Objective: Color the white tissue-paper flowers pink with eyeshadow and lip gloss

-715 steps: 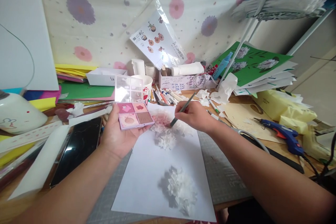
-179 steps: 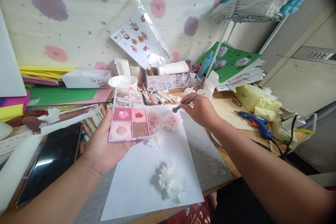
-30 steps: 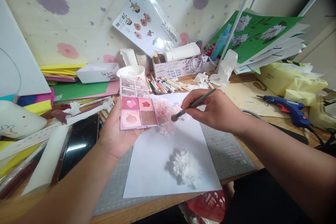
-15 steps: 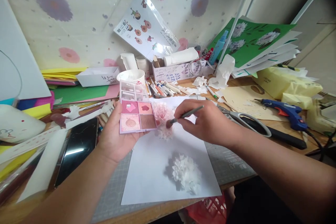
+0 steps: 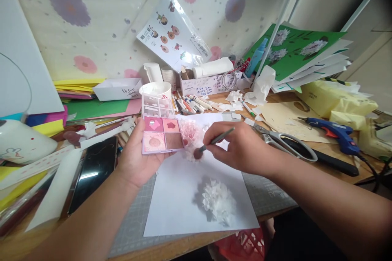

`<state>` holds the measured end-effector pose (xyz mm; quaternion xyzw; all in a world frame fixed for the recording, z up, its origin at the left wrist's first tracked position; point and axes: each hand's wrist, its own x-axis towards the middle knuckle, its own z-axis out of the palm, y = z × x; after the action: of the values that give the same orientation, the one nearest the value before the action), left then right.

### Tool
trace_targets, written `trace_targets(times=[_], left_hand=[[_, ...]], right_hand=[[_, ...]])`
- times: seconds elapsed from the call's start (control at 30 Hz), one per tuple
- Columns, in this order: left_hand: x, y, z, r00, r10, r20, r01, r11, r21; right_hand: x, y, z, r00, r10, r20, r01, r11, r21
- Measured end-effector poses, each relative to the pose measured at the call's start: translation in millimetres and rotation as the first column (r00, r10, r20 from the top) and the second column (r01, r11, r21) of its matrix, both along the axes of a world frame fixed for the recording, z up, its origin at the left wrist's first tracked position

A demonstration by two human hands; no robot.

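An opened makeup palette (image 5: 163,135) with pink and brown pans rests in my left hand (image 5: 134,159), its lid tipped back. My right hand (image 5: 239,147) pinches a slim makeup brush (image 5: 219,137). The dark bristles touch a pale paper flower (image 5: 192,153) just right of the palette. Behind it lies a pinker paper flower (image 5: 190,129), partly covered by the palette and hand. Nearer me, a white paper flower (image 5: 218,202) sits on the white sheet (image 5: 171,208).
A grey cutting mat (image 5: 131,220) lies under the sheet. At right are scissors (image 5: 288,142) and a blue glue gun (image 5: 332,128). A dark phone (image 5: 93,175) is at left; pens (image 5: 192,104) and a paper cup (image 5: 156,89) stand behind the palette.
The brush tip has moved slightly down over the pale flower, its bristles showing more. The whole view has shifted a little; both hands keep their hold.
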<state>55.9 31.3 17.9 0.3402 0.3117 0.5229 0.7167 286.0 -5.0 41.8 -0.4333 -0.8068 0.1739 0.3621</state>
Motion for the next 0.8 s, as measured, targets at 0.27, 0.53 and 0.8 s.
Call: trace_targets(times=[0.27, 0.53, 0.8], left_hand=[[0.0, 0.3, 2.1, 1.000, 0.000, 0.010, 0.000, 1.000, 0.005], [-1.4, 2.3, -0.8, 1.000, 0.010, 0.006, -0.010, 1.000, -0.013], [-0.6, 0.8, 1.2, 0.999, -0.007, 0.032, 0.007, 1.000, -0.017]], right_hand=[[-7.8, -1.5, -2.7, 0.998, -0.062, -0.013, 0.062, 0.998, 0.018], [-9.4, 1.7, -0.9, 0.994, -0.108, -0.001, 0.108, 0.994, -0.024], [-5.7, 1.5, -3.9, 0.992, -0.121, 0.023, 0.121, 0.992, -0.032]])
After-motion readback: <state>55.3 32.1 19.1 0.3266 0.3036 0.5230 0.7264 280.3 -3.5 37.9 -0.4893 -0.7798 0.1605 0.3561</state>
